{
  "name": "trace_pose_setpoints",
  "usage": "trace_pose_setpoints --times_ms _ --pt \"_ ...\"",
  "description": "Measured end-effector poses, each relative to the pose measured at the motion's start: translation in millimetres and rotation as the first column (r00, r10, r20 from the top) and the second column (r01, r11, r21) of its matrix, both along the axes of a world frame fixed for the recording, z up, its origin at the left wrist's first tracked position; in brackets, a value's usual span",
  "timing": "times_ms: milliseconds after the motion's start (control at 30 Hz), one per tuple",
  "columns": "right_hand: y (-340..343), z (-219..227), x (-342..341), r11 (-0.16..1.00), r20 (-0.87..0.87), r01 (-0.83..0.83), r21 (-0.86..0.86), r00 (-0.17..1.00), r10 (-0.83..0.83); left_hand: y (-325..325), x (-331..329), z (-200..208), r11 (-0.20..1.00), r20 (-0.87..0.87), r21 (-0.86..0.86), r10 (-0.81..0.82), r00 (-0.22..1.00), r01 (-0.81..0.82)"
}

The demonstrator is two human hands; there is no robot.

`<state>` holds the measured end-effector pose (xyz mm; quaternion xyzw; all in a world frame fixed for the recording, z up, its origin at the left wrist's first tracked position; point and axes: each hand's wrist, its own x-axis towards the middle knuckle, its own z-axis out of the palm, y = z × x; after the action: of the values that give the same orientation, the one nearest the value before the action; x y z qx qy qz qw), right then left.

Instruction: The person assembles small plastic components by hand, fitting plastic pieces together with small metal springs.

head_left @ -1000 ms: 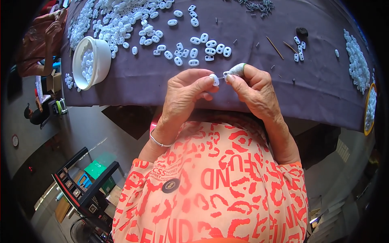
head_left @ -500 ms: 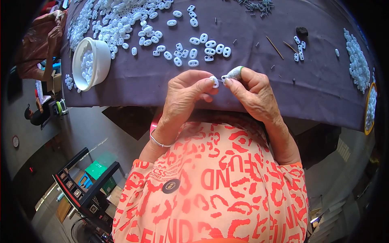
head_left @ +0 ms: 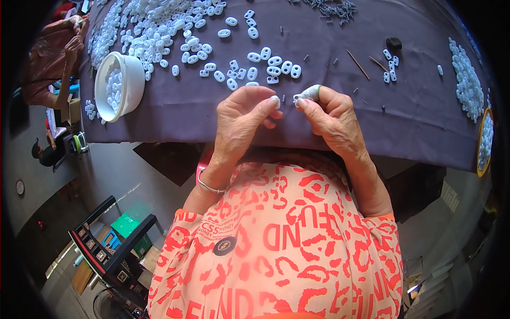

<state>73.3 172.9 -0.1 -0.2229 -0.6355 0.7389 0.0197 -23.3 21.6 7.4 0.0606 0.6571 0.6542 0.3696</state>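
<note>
Between the thumb and index finger of my left hand (head_left: 241, 114) is a white oval plastic piece (head_left: 277, 102), partly hidden by the fingertips. My right hand (head_left: 333, 114), its index finger wrapped in a whitish covering with a green edge, pinches a small white piece with a hole (head_left: 297, 100). A narrow gap separates the two pieces. A small grey pin (head_left: 283, 98) shows in that gap; whether it lies on the cloth or is held I cannot tell. Just beyond my hands lie several white two-hole oval pieces (head_left: 274, 70).
Purple cloth (head_left: 175, 117) covers the table. A white tub (head_left: 135, 80) of white pieces stands tilted-looking at left, near a large heap (head_left: 154, 26). Grey pins (head_left: 340, 9) lie far back. Thin brown sticks (head_left: 358, 65), a dark lump (head_left: 393, 42) and another white heap (head_left: 462, 80) are at right.
My hands have drawn slightly apart, so the gap between the two white pieces is wider. The pin between them now shows separately.
</note>
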Motion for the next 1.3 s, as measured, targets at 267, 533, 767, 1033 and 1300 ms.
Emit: trace_pose_setpoints --times_ms 267,533,767,1033,1300 --pt "2.7 0.6 1.3 0.990 -0.012 0.038 0.132 0.999 -0.037 0.6 0.9 -15.7 0.927 -0.878 -0.343 -0.259 0.402 -0.150" --pt "-0.3 -0.6 3.1 0.983 -0.046 0.024 0.184 0.999 -0.016 6.1 -5.7 -7.7 0.867 -0.852 -0.481 -0.428 0.300 -0.131" --pt "0.3 4.7 4.6 0.987 -0.018 0.005 0.158 1.000 -0.003 6.4 -5.2 -5.9 0.954 -0.873 -0.298 -0.285 0.396 0.030" --pt "-1.8 11.9 5.7 0.988 -0.007 -0.076 0.137 0.997 0.077 0.3 3.7 16.2 0.991 -0.108 0.012 -0.128 0.986 0.130" --pt "-3.2 9.0 7.0 0.981 -0.014 -0.094 0.170 0.995 0.098 0.2 4.2 11.3 0.994 -0.116 0.054 -0.089 0.989 0.096"
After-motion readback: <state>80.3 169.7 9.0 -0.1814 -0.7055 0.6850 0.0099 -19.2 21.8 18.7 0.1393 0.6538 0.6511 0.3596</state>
